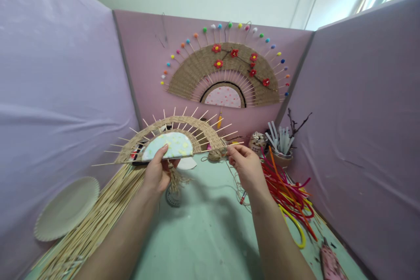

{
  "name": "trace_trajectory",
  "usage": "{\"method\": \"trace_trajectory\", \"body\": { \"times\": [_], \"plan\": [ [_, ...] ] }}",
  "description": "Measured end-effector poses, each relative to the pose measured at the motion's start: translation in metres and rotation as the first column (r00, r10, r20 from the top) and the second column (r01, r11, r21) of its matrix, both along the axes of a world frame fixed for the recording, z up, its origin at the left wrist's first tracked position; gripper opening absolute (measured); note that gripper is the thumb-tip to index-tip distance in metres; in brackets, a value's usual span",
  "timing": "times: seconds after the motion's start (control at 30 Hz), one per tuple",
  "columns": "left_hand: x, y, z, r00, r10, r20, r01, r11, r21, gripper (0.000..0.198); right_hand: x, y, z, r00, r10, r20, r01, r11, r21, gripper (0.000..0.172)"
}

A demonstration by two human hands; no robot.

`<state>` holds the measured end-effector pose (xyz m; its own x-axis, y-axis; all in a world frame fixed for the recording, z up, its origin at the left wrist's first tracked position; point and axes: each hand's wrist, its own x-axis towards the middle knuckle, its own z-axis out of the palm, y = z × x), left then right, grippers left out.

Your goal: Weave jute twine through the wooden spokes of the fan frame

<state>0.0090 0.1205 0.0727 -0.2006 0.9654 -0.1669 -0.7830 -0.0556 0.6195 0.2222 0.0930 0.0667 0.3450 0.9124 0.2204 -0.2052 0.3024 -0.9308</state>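
Note:
My left hand (159, 169) grips a half-round fan (169, 146) by its pale, flower-spotted base, thumb in front and fingers behind. Thin wooden sticks spread from the base, with a band of woven twine (210, 131) around them. A twine tassel (175, 177) hangs below the base. At the fan's right end my right hand (243, 159) pinches twine between thumb and fingertips, close to the last stick. Loose twine (234, 175) trails down from there to the table. A small bundle of twine (215, 155) shows just left of the right fingertips.
A finished fan (226, 65) with red flowers and coloured balls hangs on the back panel. Bamboo sticks (108, 210) and a white scalloped plate (67, 208) lie left. Coloured pipe cleaners (288, 188), a jar of glue sticks (280, 148) and a pink-handled tool (330, 262) are right.

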Motion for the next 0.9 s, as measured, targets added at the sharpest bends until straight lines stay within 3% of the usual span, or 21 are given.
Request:
{"method": "trace_trajectory", "body": {
  "times": [0.27, 0.53, 0.9],
  "plan": [
    [0.002, -0.002, -0.002, 1.000, 0.004, -0.012, -0.004, 1.000, -0.002, 0.022, -0.001, 0.004, -0.005, 0.996, 0.065, -0.067, -0.068, 0.997, -0.036, 0.032],
    [-0.001, 0.000, -0.005, 1.000, -0.010, 0.016, 0.010, 1.000, 0.018, 0.021, -0.002, -0.003, 0.001, 0.993, 0.082, -0.084, -0.087, 0.994, -0.059, 0.032],
    [0.000, -0.002, -0.002, 0.997, -0.064, 0.032, 0.065, 0.997, -0.031, 0.022, 0.000, -0.007, 0.000, 0.993, 0.100, 0.059, -0.100, 0.995, -0.013, 0.032]
  ]
}}
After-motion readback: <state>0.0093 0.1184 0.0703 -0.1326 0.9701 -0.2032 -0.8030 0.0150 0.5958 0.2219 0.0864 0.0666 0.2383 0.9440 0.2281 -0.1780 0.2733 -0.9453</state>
